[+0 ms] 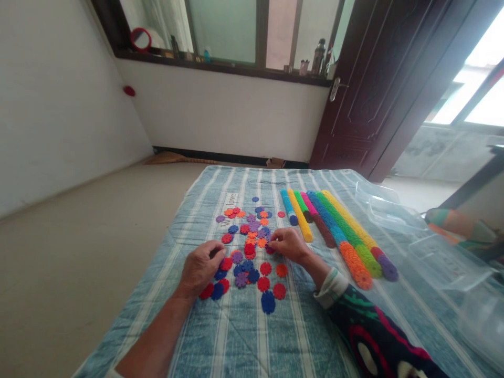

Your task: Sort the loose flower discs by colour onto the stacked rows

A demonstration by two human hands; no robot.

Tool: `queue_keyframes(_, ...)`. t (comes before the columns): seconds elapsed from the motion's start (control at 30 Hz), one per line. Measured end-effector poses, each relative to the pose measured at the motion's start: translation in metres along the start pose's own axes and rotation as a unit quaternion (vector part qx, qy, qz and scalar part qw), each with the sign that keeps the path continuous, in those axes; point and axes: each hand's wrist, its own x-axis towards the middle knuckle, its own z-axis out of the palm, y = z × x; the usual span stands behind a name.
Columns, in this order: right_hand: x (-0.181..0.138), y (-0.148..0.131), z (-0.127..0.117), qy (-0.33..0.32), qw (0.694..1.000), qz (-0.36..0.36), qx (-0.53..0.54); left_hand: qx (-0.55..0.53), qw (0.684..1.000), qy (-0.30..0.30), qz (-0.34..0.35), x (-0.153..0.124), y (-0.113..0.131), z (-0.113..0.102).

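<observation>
Patterned sleeve point(374, 336) and bare left forearm point(157, 336) come nearest, rising from the lower right and lower left of the frame, both cut off by the bottom edge. Just below the middle of the frame, loose discs point(249, 250) in red, blue, purple and orange lie scattered on a striped cloth point(244, 341), some overlapping, between and around the two hands. The left hand point(200, 266) is at the left side of the scatter, thumb and forefinger bent toward each other in a narrow gap, with a red disc point(226, 263) just beside the thumb, toward the lower right. The right hand point(290, 244) reaches in from the right, its thumb and forefinger also narrow, the tips over the scatter's right side and close to an orange disc point(262, 243). I cannot tell whether either pinch has a disc in it, since the fingers cover the spot. Right of the right hand, toward the right of the frame, rows of discs point(342, 224) lie side by side on the cloth, slanting down to the right; single discs there are hard to make out. Printed letters point(232, 199) above the scatter are partly covered by discs. At the right edge, clear boxes point(449, 262) are faint, their outlines hard to follow, and one is cut off.
</observation>
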Motion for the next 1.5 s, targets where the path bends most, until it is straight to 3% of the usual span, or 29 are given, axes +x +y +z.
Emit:
queue_keyframes(0.43, 0.015, 0.013, -0.003, 0.022, 0.986, 0.079, 0.146, 0.000, 1.000, -0.001, -0.002, -0.001, -0.001, 0.002)
queue_keyframes(1.5, 0.020, 0.024, 0.010, 0.041, 0.994, 0.049, 0.094, 0.001, 1.000, 0.007, 0.003, -0.001, 0.002, 0.001)
